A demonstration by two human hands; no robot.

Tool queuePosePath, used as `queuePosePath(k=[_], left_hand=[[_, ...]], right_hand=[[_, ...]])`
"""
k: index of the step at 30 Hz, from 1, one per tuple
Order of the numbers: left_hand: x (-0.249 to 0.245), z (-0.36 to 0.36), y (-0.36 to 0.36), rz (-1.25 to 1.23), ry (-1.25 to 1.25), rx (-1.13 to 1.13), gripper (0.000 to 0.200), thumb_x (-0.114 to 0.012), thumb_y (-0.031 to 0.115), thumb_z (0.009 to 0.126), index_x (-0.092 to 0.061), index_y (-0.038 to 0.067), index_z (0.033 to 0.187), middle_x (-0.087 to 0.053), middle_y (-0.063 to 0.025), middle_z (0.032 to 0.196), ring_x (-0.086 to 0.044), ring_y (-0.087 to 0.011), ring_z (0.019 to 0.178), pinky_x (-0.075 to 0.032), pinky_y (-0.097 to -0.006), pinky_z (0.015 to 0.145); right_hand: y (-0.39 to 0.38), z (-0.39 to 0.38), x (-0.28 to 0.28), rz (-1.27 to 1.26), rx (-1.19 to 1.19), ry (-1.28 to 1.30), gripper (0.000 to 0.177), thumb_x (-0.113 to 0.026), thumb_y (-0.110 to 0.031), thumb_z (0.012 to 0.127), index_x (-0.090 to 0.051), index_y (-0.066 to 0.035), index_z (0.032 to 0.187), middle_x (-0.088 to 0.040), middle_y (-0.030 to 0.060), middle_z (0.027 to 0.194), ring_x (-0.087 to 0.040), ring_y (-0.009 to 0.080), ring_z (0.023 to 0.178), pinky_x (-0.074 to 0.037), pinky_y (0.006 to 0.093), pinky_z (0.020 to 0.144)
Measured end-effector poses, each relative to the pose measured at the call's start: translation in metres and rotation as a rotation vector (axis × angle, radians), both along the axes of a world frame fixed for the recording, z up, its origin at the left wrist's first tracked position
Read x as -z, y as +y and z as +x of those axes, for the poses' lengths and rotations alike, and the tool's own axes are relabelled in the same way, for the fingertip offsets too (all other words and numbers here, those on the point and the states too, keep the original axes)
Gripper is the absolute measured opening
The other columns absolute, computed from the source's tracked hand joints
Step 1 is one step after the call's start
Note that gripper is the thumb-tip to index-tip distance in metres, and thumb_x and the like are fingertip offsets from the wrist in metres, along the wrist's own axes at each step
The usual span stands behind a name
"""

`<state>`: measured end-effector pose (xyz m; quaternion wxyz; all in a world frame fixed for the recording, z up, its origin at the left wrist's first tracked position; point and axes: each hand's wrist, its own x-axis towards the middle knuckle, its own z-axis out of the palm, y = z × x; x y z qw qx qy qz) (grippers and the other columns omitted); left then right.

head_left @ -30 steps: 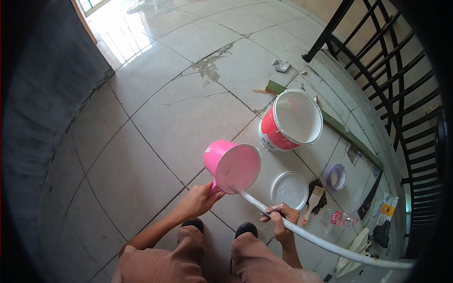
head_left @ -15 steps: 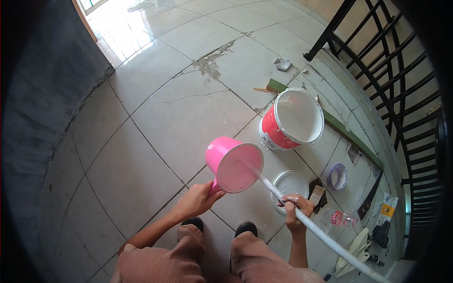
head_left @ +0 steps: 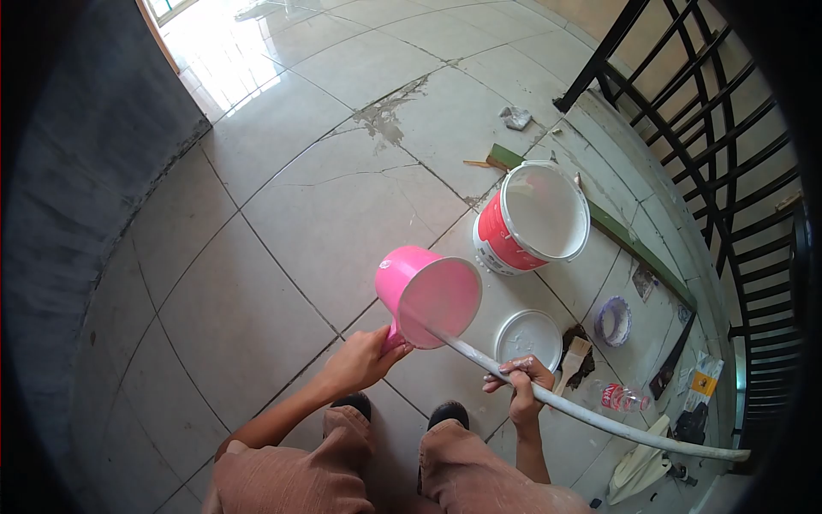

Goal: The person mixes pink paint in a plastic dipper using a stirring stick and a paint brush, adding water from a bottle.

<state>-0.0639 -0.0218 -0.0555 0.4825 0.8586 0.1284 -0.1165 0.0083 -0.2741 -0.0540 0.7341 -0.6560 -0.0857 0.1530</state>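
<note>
My left hand (head_left: 366, 355) is closed round the handle of a pink dipper (head_left: 402, 278), its mouth tilted toward me and whitish inside. A long white pole (head_left: 591, 415) runs from the dipper's mouth to the lower right. Its near end is inside the dipper, so I cannot make out its tip. My right hand (head_left: 524, 381) grips the pole partway along, with white smears on the fingers. Just beyond that hand, a round white lid (head_left: 528, 338) lies on the floor. Past the dipper stands a white bucket with a red label (head_left: 499, 236), pale inside.
A green wooden strip (head_left: 638, 248) lies behind the bucket. To the right are a purple-rimmed tub (head_left: 613, 321), a paintbrush (head_left: 572, 361), a plastic bottle (head_left: 623, 397) and a pale cloth (head_left: 640, 471). Black railing (head_left: 711, 137) borders the right; a dark wall (head_left: 94, 146) stands left.
My right hand has shifted slightly left, and the pole has swung so its far end now shows higher at right. Its near end sits lower in the dipper, which has barely moved.
</note>
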Motion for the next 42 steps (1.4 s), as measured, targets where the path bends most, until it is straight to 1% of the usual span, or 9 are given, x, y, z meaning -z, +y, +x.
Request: queuePosePath(k=[6, 11, 16, 23, 27, 30, 33, 37, 42], left_hand=[[0.005, -0.001, 0.000, 0.011, -0.007, 0.014, 0.039, -0.056, 0.035, 0.090, -0.057, -0.004, 0.089, -0.059, -0.0243, 0.068, -0.057, -0.0432, 0.066, -0.044, -0.0483, 0.059], [0.006, -0.002, -0.002, -0.013, 0.002, 0.016, 0.039, -0.056, 0.035, 0.090, -0.057, -0.004, 0.090, -0.059, -0.0243, 0.068, -0.057, -0.0431, 0.066, -0.044, -0.0486, 0.059], [0.009, -0.001, 0.000, 0.003, 0.016, 0.015, 0.039, -0.056, 0.035, 0.091, -0.057, -0.004, 0.089, -0.059, -0.0241, 0.067, -0.057, -0.0429, 0.066, -0.043, -0.0487, 0.059], [0.006, -0.002, -0.004, 0.010, 0.062, 0.026, 0.039, -0.056, 0.035, 0.091, -0.057, -0.004, 0.090, -0.059, -0.0237, 0.066, -0.057, -0.0425, 0.065, -0.043, -0.0487, 0.059], [0.009, -0.003, 0.000, -0.007, 0.019, 0.020, 0.036, -0.059, 0.032, 0.090, -0.058, -0.004, 0.093, -0.056, -0.0205, 0.064, -0.054, -0.0371, 0.058, -0.043, -0.0425, 0.057], [0.006, -0.002, -0.001, -0.007, 0.028, 0.025, 0.036, -0.059, 0.031, 0.090, -0.058, -0.004, 0.093, -0.056, -0.0206, 0.064, -0.054, -0.0366, 0.058, -0.043, -0.0422, 0.057], [0.005, 0.000, -0.002, 0.011, 0.039, 0.025, 0.038, -0.056, 0.034, 0.091, -0.056, -0.004, 0.088, -0.058, -0.0240, 0.065, -0.057, -0.0426, 0.064, -0.043, -0.0482, 0.058], [0.001, 0.001, -0.003, 0.031, 0.013, -0.008, 0.037, -0.058, 0.033, 0.090, -0.056, -0.004, 0.089, -0.057, -0.0235, 0.065, -0.055, -0.0410, 0.062, -0.043, -0.0463, 0.057], [0.004, 0.001, -0.001, 0.087, -0.048, -0.018, 0.035, -0.060, 0.031, 0.089, -0.058, -0.003, 0.094, -0.054, -0.0219, 0.063, -0.052, -0.0374, 0.055, -0.041, -0.0434, 0.055]], right_hand=[[-0.011, 0.013, -0.016, -0.250, -0.007, -0.194, 0.017, -0.045, -0.001, 0.078, -0.057, 0.008, 0.071, -0.061, 0.0140, 0.067, -0.064, 0.0216, 0.054, -0.056, 0.0306, 0.051], [-0.007, 0.012, -0.012, -0.317, -0.035, -0.605, 0.014, -0.048, 0.003, 0.076, -0.061, 0.006, 0.074, -0.064, 0.0136, 0.066, -0.065, 0.0196, 0.056, -0.054, 0.0275, 0.054], [-0.006, -0.002, -0.011, -0.346, -0.093, -0.325, 0.016, -0.046, 0.000, 0.078, -0.059, 0.007, 0.072, -0.062, 0.0146, 0.067, -0.064, 0.0199, 0.056, -0.056, 0.0290, 0.054], [0.003, -0.004, -0.004, 0.061, 0.006, 0.077, 0.017, -0.044, 0.000, 0.080, -0.059, 0.006, 0.074, -0.063, 0.0154, 0.071, -0.066, 0.0211, 0.059, -0.058, 0.0296, 0.053], [-0.006, 0.001, 0.000, -0.075, -0.004, -0.020, 0.017, -0.043, -0.003, 0.079, -0.056, 0.006, 0.073, -0.059, 0.0144, 0.067, -0.064, 0.0246, 0.053, -0.056, 0.0311, 0.047], [-0.013, 0.007, -0.008, -0.186, -0.003, -0.108, 0.016, -0.046, 0.002, 0.078, -0.060, 0.007, 0.073, -0.063, 0.0139, 0.067, -0.065, 0.0188, 0.056, -0.056, 0.0286, 0.053], [-0.015, 0.013, -0.010, -0.336, -0.027, -0.432, 0.015, -0.047, 0.003, 0.076, -0.061, 0.006, 0.073, -0.064, 0.0129, 0.067, -0.064, 0.0174, 0.056, -0.055, 0.0270, 0.054], [-0.007, 0.011, -0.001, -0.316, -0.061, -0.653, 0.012, -0.049, 0.003, 0.075, -0.061, 0.004, 0.072, -0.064, 0.0127, 0.066, -0.065, 0.0188, 0.056, -0.053, 0.0270, 0.053], [-0.004, -0.008, -0.009, -0.247, -0.111, -0.297, 0.015, -0.046, 0.002, 0.077, -0.060, 0.006, 0.074, -0.064, 0.0141, 0.068, -0.065, 0.0189, 0.058, -0.054, 0.0276, 0.053]])
